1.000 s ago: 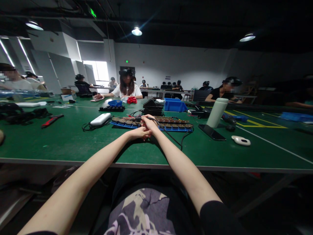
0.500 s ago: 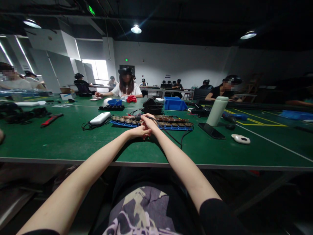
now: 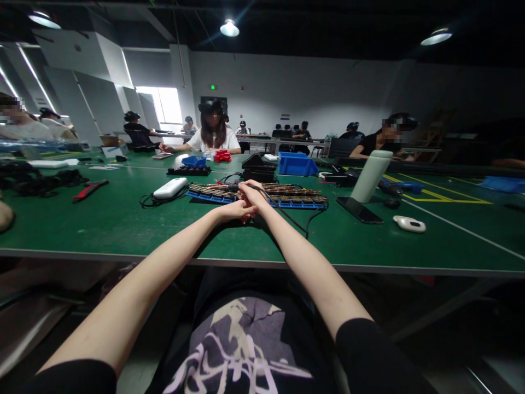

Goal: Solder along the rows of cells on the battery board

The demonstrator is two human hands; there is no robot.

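Both hands meeting at twelve o'clock on the green surface (image 3: 102,224): right hand (image 3: 251,192) grasping a black cabled tool (image 3: 233,188) over the blue tray (image 3: 295,203), left hand (image 3: 234,210) clenching beneath, bracing; likely steadying wrists is helping accuracy.

Bare forearms, short black sleeves — a black shirt (image 3: 246,350) with a pale printed design.

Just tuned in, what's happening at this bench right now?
A person sits at a green table with both arms stretched forward. The left hand and right hand meet at the near edge of a blue tray filled with rows of brownish parts. The right hand grips a small dark tool with a black cable trailing off it; what the left hand holds is hidden. A white device lies to the left. Other people work at tables farther back.
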